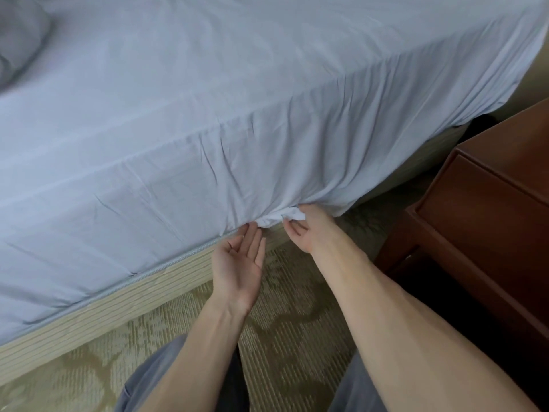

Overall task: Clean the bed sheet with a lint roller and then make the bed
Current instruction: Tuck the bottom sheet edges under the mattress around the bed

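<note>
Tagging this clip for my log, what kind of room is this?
Probably a bedroom, maybe a hotel room: a bed sheet above a striped bed base, a wooden nightstand beside it, patterned carpet.

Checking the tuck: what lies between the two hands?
In the head view, a bunched fold of sheet hangs between the left hand and the right hand, which grips it.

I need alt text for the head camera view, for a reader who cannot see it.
A person's right hand grips the bunched lower edge of a pale blue bed sheet, while the left hand lies open, palm up, fingertips at the sheet. A wooden nightstand stands to the right on patterned carpet.
</note>
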{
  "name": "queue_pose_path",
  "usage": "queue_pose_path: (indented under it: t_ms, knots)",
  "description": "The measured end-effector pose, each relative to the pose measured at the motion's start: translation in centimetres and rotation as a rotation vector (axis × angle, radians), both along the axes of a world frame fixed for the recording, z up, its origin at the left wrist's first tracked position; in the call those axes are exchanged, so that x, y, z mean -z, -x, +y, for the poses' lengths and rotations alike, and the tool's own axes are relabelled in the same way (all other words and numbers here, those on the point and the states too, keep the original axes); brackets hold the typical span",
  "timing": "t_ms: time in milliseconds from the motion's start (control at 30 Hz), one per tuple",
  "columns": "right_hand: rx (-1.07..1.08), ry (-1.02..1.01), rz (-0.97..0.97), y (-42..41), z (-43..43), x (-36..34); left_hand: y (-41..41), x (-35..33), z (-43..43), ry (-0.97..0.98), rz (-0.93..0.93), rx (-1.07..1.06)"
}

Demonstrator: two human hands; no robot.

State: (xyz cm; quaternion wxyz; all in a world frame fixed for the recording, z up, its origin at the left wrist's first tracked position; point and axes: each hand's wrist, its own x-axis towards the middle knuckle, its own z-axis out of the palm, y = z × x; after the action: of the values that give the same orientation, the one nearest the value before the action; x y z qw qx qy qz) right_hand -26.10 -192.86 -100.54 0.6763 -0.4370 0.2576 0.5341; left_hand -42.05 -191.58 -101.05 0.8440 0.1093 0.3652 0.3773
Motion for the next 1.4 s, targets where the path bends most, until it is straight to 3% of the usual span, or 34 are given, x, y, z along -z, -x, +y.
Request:
queue_pose_path:
  t_ms: [133,367,600,733,867,967,1033,1167,1267,1400]
  knots:
    - [0.048,-0.031,-0.067,-0.2,-0.3,-0.9,-0.7,-0.1,-0.4,-0.012,0.017,0.000]
    - [0.287,-0.170,0.025,0.9,-1.2,-2.5,-0.9,-0.4,-0.4,0.088,-0.135,-0.022]
    - [0.280,-0.387,0.010,0.5,-0.7,-2.3,-2.9,-0.7,0.3,0.173,-0.428,-0.097]
    - [0.248,-0.399,-0.015,0.1,-0.2,-1.1,-4.2,-0.3,0.5,0.189,-0.459,-0.108]
    - [0.073,-0.271,-0.152,-0.8,-0.7,-2.0,-2.6,0.0,0.1,0.140,-0.419,-0.018]
    - [-0.028,0.140,-0.550,-0.9,-1.3,-2.2,-2.5,0.0,-1.0,0.114,-0.300,0.027]
    - [-0.026,0.293,-0.750,-0.9,-1.8,-1.5,-3.0,0.0,-1.5,0.103,-0.275,0.039]
    - [0.061,0.166,-0.462,-1.5,-2.1,-1.0,-4.7,-0.3,-1.2,0.093,-0.261,0.066]
    - [0.114,0.076,-0.367,-2.0,-1.2,-1.5,-6.1,-0.3,-1.3,0.101,-0.287,0.051]
    - [0.280,-0.044,-0.172,-2.0,-0.6,-2.6,-7.9,0.1,-0.8,0.091,-0.448,0.047]
